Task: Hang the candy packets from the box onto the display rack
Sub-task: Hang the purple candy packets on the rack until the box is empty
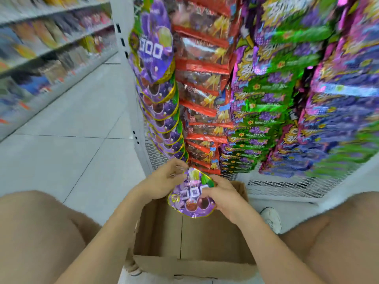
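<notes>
A purple grape candy packet (189, 198) is held above the open cardboard box (190, 238) in front of my knees. My right hand (220, 196) grips its right side, fingers curled over the front. My left hand (165, 180) pinches the packet's top left edge, close to the bottom of the display rack (152, 154). A column of matching purple packets (159, 83) hangs on the rack directly above. The bare box floor shows below the held packet; I see no other packets in it.
Red packets (203, 83) and green-purple packets (270, 95) hang on the rack to the right. A shelf of goods (41, 58) lines the far left across a grey tiled aisle (82, 130). My white shoe (271, 219) stands right of the box.
</notes>
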Demonstrator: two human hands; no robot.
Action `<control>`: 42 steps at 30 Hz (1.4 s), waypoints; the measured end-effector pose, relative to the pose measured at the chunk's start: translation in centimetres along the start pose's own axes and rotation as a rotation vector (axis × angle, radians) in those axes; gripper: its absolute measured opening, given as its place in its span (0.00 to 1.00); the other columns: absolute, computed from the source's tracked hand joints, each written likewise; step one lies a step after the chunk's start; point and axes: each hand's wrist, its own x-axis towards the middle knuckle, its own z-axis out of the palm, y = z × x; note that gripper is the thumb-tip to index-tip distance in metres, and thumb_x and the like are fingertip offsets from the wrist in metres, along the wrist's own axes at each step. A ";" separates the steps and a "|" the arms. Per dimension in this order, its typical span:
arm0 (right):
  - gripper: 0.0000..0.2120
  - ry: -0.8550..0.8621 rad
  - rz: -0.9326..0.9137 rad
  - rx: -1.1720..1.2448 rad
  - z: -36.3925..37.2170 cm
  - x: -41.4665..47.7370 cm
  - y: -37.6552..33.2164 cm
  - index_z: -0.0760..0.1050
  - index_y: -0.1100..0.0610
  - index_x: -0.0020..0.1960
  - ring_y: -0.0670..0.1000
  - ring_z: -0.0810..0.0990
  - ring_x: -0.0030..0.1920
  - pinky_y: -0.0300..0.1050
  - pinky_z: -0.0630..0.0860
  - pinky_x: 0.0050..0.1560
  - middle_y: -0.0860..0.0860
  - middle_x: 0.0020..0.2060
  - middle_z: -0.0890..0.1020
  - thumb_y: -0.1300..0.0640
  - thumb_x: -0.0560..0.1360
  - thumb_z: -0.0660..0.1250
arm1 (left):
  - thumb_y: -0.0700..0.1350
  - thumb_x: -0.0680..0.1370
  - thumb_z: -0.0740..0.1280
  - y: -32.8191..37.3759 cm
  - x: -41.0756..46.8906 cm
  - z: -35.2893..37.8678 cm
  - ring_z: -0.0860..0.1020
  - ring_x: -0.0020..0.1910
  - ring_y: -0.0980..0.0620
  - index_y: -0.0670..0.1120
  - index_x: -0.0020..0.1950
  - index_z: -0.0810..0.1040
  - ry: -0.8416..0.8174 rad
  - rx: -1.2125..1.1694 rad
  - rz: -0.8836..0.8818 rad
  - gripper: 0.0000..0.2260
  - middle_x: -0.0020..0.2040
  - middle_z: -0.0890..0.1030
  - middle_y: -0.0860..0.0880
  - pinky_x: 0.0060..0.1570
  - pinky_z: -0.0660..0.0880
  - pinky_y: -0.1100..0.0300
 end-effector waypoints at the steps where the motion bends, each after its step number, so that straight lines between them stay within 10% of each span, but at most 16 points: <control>1: 0.17 -0.007 -0.095 -0.039 0.3 -0.9 -1.1 0.82 0.52 0.53 0.52 0.82 0.39 0.45 0.77 0.42 0.55 0.43 0.85 0.64 0.66 0.71 | 0.39 0.84 0.69 1.1 -0.4 -0.5 0.79 0.46 0.61 0.46 0.66 0.77 0.050 0.004 0.025 0.11 0.50 0.80 0.46 0.51 0.74 0.65; 5: 0.04 -0.020 -0.516 -0.197 1.7 -4.0 -6.2 0.82 0.47 0.52 0.44 0.80 0.41 0.43 0.76 0.45 0.45 0.42 0.85 0.54 0.79 0.73 | 0.41 0.84 0.70 6.9 -2.2 -3.1 0.79 0.44 0.52 0.44 0.57 0.82 0.141 -0.069 0.147 0.03 0.43 0.83 0.40 0.47 0.73 0.58; 9: 0.11 0.162 -0.839 -0.431 2.2 -6.1 -12.7 0.81 0.47 0.44 0.43 0.72 0.33 0.48 0.70 0.37 0.42 0.31 0.77 0.49 0.84 0.67 | 0.44 0.83 0.71 13.3 -4.0 -6.3 0.78 0.41 0.51 0.47 0.49 0.85 0.200 -0.066 0.264 0.05 0.41 0.84 0.41 0.44 0.71 0.55; 16: 0.05 0.432 -1.117 -0.435 2.8 -9.7 -25.1 0.85 0.52 0.51 0.50 0.85 0.46 0.54 0.80 0.53 0.44 0.44 0.88 0.57 0.81 0.69 | 0.47 0.84 0.69 25.3 -3.6 -11.6 0.77 0.39 0.58 0.47 0.47 0.85 0.592 -0.107 0.517 0.09 0.40 0.83 0.52 0.45 0.74 0.60; 21: 0.10 0.709 -1.219 -0.428 3.4 -10.4 -32.3 0.85 0.55 0.59 0.55 0.84 0.50 0.52 0.78 0.54 0.49 0.49 0.88 0.55 0.82 0.67 | 0.39 0.82 0.60 32.2 0.4 -15.3 0.79 0.50 0.56 0.48 0.61 0.82 0.695 -0.137 0.479 0.14 0.54 0.83 0.53 0.52 0.74 0.57; 27: 0.05 0.740 -1.255 -0.398 4.3 -7.8 -37.1 0.76 0.51 0.59 0.54 0.80 0.48 0.52 0.67 0.45 0.45 0.41 0.80 0.55 0.83 0.67 | 0.49 0.80 0.63 34.5 3.1 -16.9 0.68 0.37 0.50 0.47 0.44 0.76 0.682 -0.206 0.379 0.08 0.39 0.71 0.44 0.42 0.63 0.52; 36: 0.05 0.787 -1.296 -0.384 5.1 -7.1 -38.8 0.78 0.53 0.58 0.42 0.71 0.38 0.41 0.58 0.41 0.43 0.40 0.78 0.56 0.83 0.67 | 0.68 0.62 0.76 35.0 3.2 -17.7 0.88 0.53 0.44 0.47 0.60 0.85 0.566 -0.441 0.291 0.34 0.52 0.89 0.48 0.63 0.81 0.39; 42: 0.05 0.850 -1.286 -0.362 5.3 -7.4 -38.8 0.80 0.54 0.56 0.49 0.72 0.42 0.41 0.55 0.40 0.44 0.41 0.78 0.57 0.82 0.67 | 0.66 0.69 0.76 34.7 2.8 -17.1 0.86 0.58 0.47 0.46 0.60 0.87 0.524 -0.361 0.361 0.29 0.56 0.88 0.47 0.64 0.80 0.46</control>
